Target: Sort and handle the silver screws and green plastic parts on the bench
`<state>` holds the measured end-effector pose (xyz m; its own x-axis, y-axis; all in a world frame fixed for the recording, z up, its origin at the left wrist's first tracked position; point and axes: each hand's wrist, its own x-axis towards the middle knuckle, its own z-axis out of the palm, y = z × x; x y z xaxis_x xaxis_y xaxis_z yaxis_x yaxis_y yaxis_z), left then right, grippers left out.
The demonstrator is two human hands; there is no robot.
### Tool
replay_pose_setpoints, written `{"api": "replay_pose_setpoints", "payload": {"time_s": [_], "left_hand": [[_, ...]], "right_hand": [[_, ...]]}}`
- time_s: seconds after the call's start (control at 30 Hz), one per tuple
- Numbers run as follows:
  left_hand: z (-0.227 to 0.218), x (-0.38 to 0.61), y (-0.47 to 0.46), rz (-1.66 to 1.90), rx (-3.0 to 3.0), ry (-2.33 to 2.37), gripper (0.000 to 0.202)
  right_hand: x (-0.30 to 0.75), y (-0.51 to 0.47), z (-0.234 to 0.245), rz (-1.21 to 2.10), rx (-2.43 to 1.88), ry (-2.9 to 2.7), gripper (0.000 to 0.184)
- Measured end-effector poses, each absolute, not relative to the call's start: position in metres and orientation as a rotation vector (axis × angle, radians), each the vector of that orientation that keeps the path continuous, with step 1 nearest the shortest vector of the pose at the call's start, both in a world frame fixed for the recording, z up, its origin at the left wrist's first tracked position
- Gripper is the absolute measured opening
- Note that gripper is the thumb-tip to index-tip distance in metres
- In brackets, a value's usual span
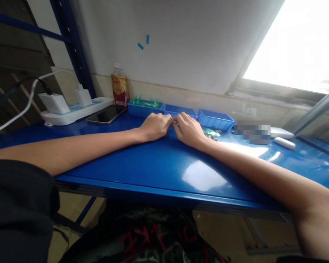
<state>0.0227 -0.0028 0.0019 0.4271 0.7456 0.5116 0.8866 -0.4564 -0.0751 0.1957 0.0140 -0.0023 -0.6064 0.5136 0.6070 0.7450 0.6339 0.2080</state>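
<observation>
Two bare hands meet out over the glossy blue tabletop (142,160), and it's all fingertip work! Left hand (157,126) and right hand (189,129) both curl inward, thumbs and forefingers coming together, with a tiny pale glint (176,122) right where they meet. Too small to name from here, and I can't tell whether either set of fingers truly grips it. Just beyond sit three blue plastic parts bins, the left bin (144,110) heaped with green pieces (146,103); beside the right hand lies a green-tinted plastic packet (210,131) with small dark bits near it.

How to play this one well? Light pinch, I'd say: one side steadies, the other makes the fine moves, wrists low and forearms supported. Working close above the table looks wise, so anything dropped lands nearby, and tilting the knuckles apart would give the eyes a clearer line.

Now the lettering! The drinks bottle (120,87) wears a yellow-and-red label with a pale barcode-like patch, its words too small to read. Down on the lap, red letters cross the dark trousers (153,237): an E and a K, seemingly, the rest unreadable.
</observation>
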Motion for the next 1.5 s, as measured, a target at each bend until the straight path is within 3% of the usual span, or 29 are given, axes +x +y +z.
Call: {"api": "replay_pose_setpoints", "payload": {"time_s": [0.23, 1.0, 1.27, 1.5], "left_hand": [[0.0015, 0.0212, -0.0023, -0.847, -2.461, -1.261, 0.028], [-0.0003, 0.0221, -0.0009, -0.657, -2.374, -1.376, 0.037], [0.0015, 0.0222, -0.0017, -0.753, -2.454, -1.376, 0.031], [0.0007, 0.0216, -0.0012, -0.619, -2.411, -1.344, 0.030]], "right_hand": [[0.1952, 0.0133, -0.0022, -0.674, -1.026, -2.321, 0.028], [0.1960, 0.0136, -0.0024, -0.609, -1.003, -2.293, 0.020], [0.1953, 0.0147, -0.0025, -0.666, -1.084, -2.272, 0.024], [0.1953, 0.0125, -0.0024, -0.594, -1.017, -2.299, 0.024]]}}
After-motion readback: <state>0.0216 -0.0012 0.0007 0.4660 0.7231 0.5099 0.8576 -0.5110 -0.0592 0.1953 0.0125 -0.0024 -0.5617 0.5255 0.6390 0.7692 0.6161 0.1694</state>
